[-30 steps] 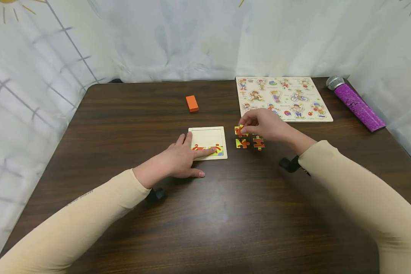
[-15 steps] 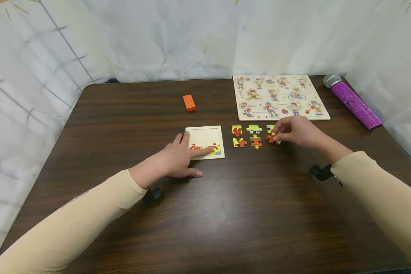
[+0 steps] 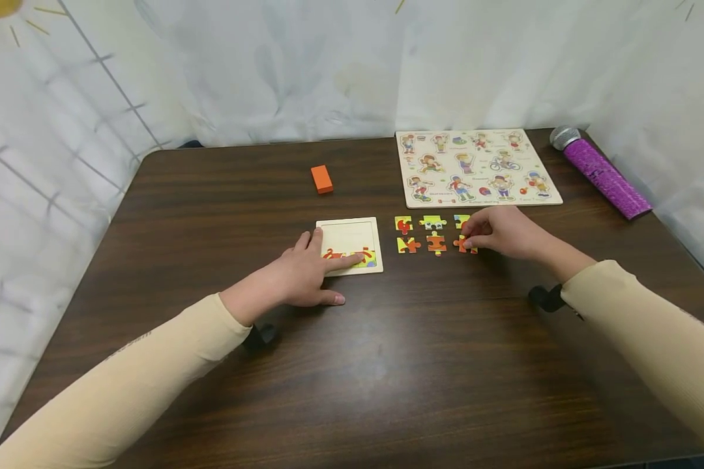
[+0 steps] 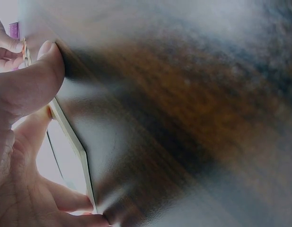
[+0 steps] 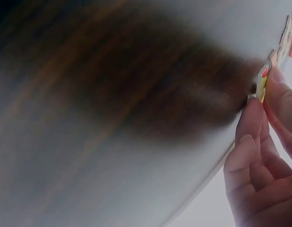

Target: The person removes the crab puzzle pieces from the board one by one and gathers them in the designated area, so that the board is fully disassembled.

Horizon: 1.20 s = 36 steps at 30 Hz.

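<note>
So, head view: left hand (image 3: 300,273) lies on a small square pale-wood puzzle tray (image 3: 378,242), fingers straight and spread, index on the row of pieces inside. Right hand (image 3: 507,231) has thumb and fingers pinched on a thin red-and-yellow jigsaw piece (image 3: 461,245), lower right corner of the group beside the tray. Piece looks light, stiff, smooth; I'd take it by opposite edges, knobs being awkward grips. Large pale wooden board with cartoon figures (image 3: 478,166) sits just behind the pieces, so limited room that way; more room toward the person (orange block (image 3: 321,179) is well off the path between pieces and tray).

Left wrist view: tray edge-on, low and thin, probably easy to nudge; thumb apart from the fingers.

Right wrist view: piece shows edge-on between thumb and fingertip; can't tell if it's off the table (image 5: 150,90).
</note>
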Tool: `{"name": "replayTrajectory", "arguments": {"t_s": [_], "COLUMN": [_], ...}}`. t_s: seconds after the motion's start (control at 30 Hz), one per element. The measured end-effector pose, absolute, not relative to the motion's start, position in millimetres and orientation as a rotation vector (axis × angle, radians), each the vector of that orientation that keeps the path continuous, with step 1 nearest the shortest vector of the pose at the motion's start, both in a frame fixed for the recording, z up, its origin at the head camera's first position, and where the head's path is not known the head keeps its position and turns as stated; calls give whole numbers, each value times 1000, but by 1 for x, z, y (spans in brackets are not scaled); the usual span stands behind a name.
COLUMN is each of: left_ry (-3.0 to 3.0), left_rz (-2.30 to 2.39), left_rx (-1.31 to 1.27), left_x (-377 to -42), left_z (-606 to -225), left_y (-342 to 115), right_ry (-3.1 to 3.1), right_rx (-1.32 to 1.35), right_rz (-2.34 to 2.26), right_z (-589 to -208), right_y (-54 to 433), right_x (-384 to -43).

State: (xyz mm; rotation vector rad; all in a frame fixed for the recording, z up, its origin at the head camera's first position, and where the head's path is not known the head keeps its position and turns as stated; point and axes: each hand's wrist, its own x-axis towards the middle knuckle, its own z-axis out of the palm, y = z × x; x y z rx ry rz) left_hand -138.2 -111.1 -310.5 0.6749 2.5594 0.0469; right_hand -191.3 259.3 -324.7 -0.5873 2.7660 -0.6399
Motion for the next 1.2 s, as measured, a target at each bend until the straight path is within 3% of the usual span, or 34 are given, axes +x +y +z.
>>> {"name": "replayTrajectory", "arguments": {"t_s": [1.2], "left_ry": [2544], "left_rz": [62], "left_rx": [651], "left_x": [-138], "left_z": [-311], "left_y": [-112], "right_ry": [2766], "right_rx": [-627], "right_rz": [-560], "right_z": [-320], "right_y": [257], "right_x": [-191]}}
